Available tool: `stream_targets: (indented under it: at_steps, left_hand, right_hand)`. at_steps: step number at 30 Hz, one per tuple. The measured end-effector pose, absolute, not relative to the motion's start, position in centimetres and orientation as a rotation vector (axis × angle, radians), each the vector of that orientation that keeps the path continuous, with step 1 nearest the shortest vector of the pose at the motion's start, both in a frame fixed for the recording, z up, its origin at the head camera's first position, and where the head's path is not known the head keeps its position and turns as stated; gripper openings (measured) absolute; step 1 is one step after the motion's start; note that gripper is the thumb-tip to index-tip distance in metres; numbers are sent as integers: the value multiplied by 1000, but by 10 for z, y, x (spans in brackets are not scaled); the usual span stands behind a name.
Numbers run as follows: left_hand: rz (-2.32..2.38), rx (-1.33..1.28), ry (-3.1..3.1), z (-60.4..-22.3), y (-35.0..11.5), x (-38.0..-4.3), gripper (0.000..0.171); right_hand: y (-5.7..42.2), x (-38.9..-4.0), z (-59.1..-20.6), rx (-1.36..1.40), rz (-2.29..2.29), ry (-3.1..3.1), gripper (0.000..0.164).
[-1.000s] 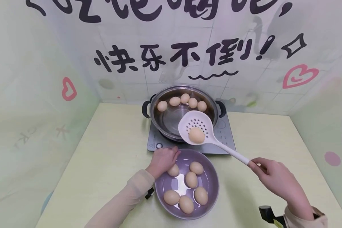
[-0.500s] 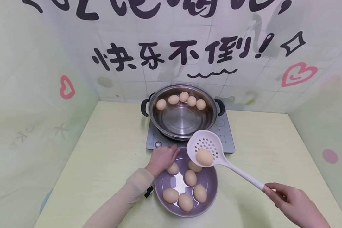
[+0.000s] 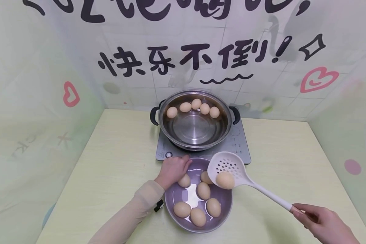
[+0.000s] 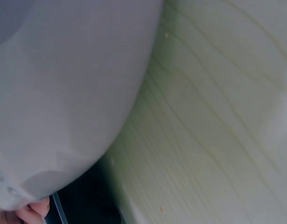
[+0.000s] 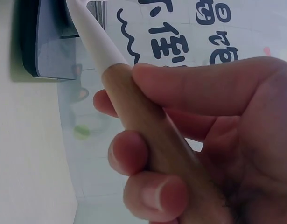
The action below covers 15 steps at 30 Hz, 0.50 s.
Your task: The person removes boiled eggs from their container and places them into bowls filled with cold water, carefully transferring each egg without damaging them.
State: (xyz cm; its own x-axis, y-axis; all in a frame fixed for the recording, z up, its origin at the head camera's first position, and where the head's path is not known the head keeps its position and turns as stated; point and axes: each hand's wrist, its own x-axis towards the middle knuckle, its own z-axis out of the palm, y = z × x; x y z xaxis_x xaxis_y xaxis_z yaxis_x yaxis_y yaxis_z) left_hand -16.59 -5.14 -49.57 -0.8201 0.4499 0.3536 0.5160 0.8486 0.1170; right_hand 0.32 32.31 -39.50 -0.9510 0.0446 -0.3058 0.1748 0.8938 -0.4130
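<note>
My right hand (image 3: 324, 222) grips the wooden handle (image 5: 138, 121) of a white slotted spoon (image 3: 228, 162), fingers and thumb curled round it. An egg (image 3: 225, 180) lies in the spoon's perforated head, which overlaps the right rim of a purple bowl (image 3: 198, 228) in the head view. My left hand (image 3: 174, 171) holds that bowl at its far-left rim; its fingertips (image 4: 33, 212) show under the bowl's outer wall in the left wrist view. Inside the bowl are several eggs (image 3: 198, 217) in shallow water, one partly hidden by the left hand, another by the spoon.
Behind the bowl, a steel pot (image 3: 195, 147) with black handles stands on an induction cooker (image 3: 242, 149). Several eggs (image 3: 185, 107) lie along the pot's far side. The pale table (image 3: 119, 152) ends at a printed wall (image 3: 128, 98) with black lettering.
The spoon, still carrying the egg, has moved from over the pot's front edge toward me and to the right, to the bowl's right side. My left hand has stayed at the bowl.
</note>
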Motion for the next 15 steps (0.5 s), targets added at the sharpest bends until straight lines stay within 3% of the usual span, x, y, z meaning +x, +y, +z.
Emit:
stream_targets:
  at_steps: [15]
  left_hand:
    - [-289, -727, -2725, -496, -52, -166, 24]
  right_hand:
    - [325, 4, -398, 166, -573, 2841, 39]
